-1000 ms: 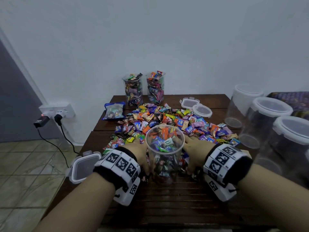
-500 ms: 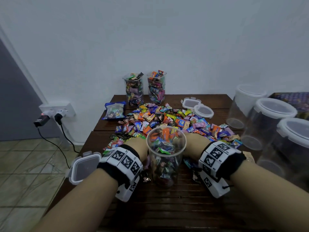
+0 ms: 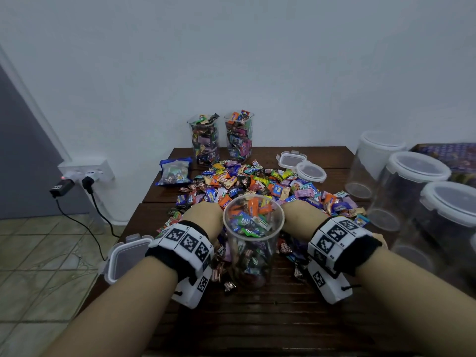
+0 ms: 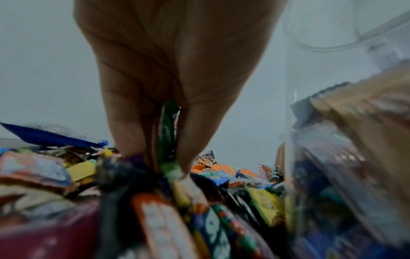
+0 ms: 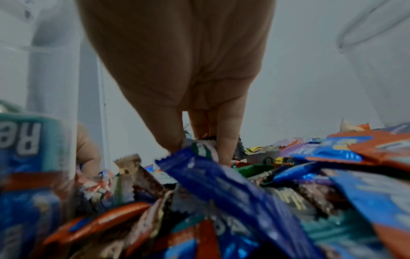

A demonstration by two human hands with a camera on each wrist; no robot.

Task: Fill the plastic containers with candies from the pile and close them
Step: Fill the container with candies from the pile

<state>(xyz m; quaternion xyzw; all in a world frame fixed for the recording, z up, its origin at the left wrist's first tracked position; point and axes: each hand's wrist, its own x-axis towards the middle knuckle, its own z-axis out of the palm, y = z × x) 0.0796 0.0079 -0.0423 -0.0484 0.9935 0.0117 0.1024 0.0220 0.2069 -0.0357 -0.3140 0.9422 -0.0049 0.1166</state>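
A clear plastic container (image 3: 247, 261), mostly full of wrapped candies, stands open on the wooden table (image 3: 257, 318) in front of me. Behind it spreads the candy pile (image 3: 257, 181). My left hand (image 3: 203, 215) reaches past the container's left side into the pile. In the left wrist view my left hand (image 4: 168, 157) pinches a green-wrapped candy (image 4: 167, 133) between its fingers, with the container wall (image 4: 332, 122) at right. My right hand (image 3: 298, 215) reaches past the right side. In the right wrist view my right hand (image 5: 199, 149) pinches a white-and-green candy (image 5: 204, 146) on the pile.
Two filled, lidless containers (image 3: 206, 140) (image 3: 239, 137) stand at the back by the wall, a blue candy bag (image 3: 175, 173) to their left. Two lids (image 3: 292, 159) (image 3: 310, 171) lie back right, another lid (image 3: 126, 256) at the table's left edge. Three large empty lidded jars (image 3: 412, 186) crowd the right.
Both hands have moved forward from the container's sides into the candy pile behind it, and their fingers have closed on candies.
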